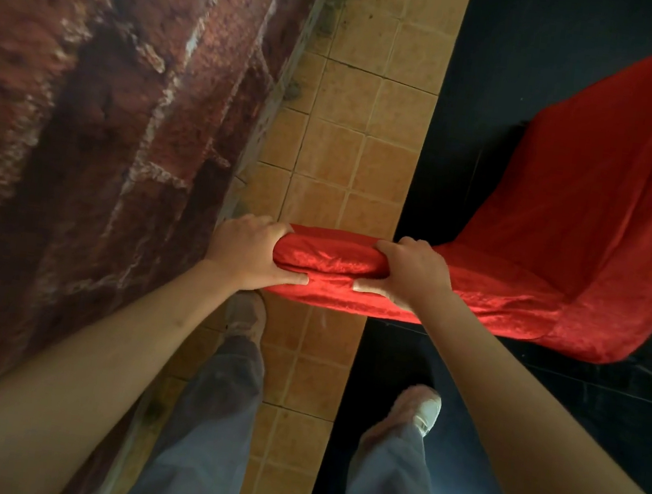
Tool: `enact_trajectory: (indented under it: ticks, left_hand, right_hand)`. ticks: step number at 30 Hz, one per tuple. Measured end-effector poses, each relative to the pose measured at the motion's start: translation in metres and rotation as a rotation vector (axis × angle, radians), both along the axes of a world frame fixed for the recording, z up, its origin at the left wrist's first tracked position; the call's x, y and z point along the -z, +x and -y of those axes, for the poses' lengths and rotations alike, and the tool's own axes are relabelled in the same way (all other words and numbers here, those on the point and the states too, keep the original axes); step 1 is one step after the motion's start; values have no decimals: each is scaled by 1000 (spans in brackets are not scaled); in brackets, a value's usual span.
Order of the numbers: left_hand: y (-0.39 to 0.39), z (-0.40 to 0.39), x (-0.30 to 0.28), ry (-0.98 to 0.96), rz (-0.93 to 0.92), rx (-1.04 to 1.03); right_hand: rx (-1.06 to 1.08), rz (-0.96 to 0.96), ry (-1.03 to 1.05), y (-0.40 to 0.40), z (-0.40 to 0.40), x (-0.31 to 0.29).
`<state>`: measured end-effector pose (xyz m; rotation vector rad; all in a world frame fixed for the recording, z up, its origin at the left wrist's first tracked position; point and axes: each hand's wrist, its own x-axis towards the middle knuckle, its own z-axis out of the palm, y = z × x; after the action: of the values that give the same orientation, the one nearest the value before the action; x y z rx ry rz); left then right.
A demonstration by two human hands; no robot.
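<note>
A shiny red cloth (558,218) runs from the upper right down to the middle of the view, where its near end is bunched into a thick roll (331,255). My left hand (246,249) grips the roll's left end, fingers over the top and thumb underneath. My right hand (411,273) grips the roll a little to the right in the same way. The roll hangs in the air above the floor, and the rest of the cloth trails off to the right over a dark surface.
A red brick wall (96,128) fills the left side. A strip of tan floor tiles (350,135) runs down the middle. A black floor area (494,103) lies to the right. My legs in grey trousers and light shoes (419,410) stand below.
</note>
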<state>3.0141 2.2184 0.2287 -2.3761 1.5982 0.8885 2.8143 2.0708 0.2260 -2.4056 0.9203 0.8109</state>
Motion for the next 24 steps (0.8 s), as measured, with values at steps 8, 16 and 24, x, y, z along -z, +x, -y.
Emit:
enact_trajectory:
  ticks: [8, 16, 24]
  left_hand:
    - [2, 1, 3, -50, 57, 2]
    - [6, 3, 4, -61, 54, 3]
    - [1, 11, -17, -87, 106, 79]
  right_hand:
    - [-60, -3, -55, 1, 1, 2]
    - [-35, 50, -70, 0, 1, 1]
    - [-28, 82, -63, -9, 9, -15]
